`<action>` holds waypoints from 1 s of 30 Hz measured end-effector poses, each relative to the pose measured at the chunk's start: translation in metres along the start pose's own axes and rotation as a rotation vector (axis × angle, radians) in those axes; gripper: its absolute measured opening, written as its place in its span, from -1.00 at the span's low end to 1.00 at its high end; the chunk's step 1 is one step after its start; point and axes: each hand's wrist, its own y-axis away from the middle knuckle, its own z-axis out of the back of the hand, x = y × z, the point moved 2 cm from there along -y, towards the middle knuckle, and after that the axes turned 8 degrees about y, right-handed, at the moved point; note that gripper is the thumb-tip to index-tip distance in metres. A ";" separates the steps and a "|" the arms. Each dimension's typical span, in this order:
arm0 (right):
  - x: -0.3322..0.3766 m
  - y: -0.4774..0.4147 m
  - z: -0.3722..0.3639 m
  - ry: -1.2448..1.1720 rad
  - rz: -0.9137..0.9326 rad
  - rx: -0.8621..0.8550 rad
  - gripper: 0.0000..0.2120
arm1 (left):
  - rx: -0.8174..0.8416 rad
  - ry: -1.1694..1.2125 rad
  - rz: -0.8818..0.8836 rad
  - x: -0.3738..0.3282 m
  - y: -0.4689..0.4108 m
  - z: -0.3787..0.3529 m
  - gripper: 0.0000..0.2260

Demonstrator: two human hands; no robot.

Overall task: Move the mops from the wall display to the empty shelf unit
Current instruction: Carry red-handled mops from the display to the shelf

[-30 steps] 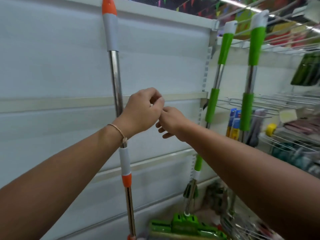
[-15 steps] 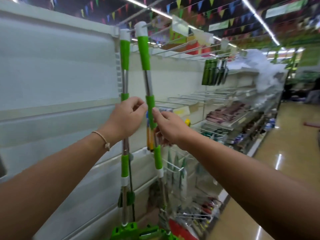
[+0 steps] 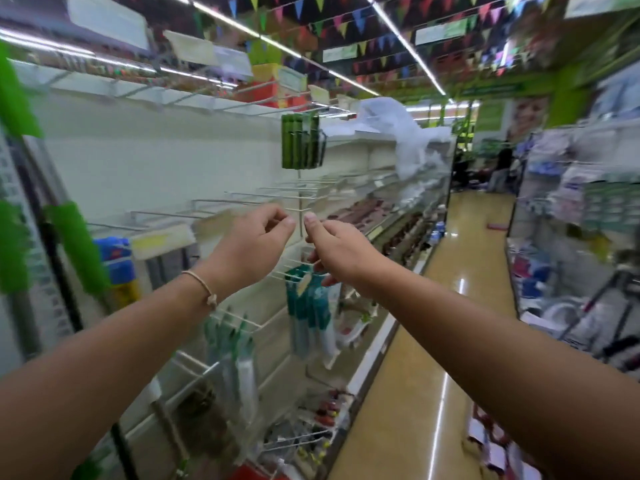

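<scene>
White wall display [image 3: 166,161] is seen running down the left side, heavily blurred. Tan aisle floor [image 3: 433,341] is shown to its right, with more shelving [image 3: 581,209] on the far right. Green-handled mops [image 3: 78,247] are seen at the far left edge, upright against the display, well apart from both hands and touched by neither. White plastic sheeting [image 3: 408,140] is draped over a far shelf. Coloured bunting [image 3: 346,26] is strung under the ceiling. Bare wire hooks [image 3: 242,199] stick out mid-display; dark green packs [image 3: 301,140] hang above them and teal packets [image 3: 308,306] below.

Both arms are raised in front of the hooks. Left hand [image 3: 252,244] is curled in, thumb tip at index tip, nothing seen held. Right hand [image 3: 339,251] is held just beside it, not touching, fingers loosely bent, thumb up, nothing held. A thin bracelet [image 3: 204,289] is worn on the left wrist.
</scene>
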 end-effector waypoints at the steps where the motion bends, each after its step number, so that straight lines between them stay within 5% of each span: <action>1: -0.012 0.000 0.012 0.004 -0.012 -0.008 -0.36 | 0.018 0.000 -0.001 0.000 -0.007 -0.016 -0.85; 16: -0.144 -0.019 0.119 0.050 -0.181 -0.203 -0.32 | 0.254 0.037 -0.048 -0.001 -0.082 -0.196 -0.80; 30: -0.267 -0.141 0.162 0.118 -0.360 -0.365 -0.41 | 0.481 0.053 -0.069 0.077 -0.216 -0.339 -0.78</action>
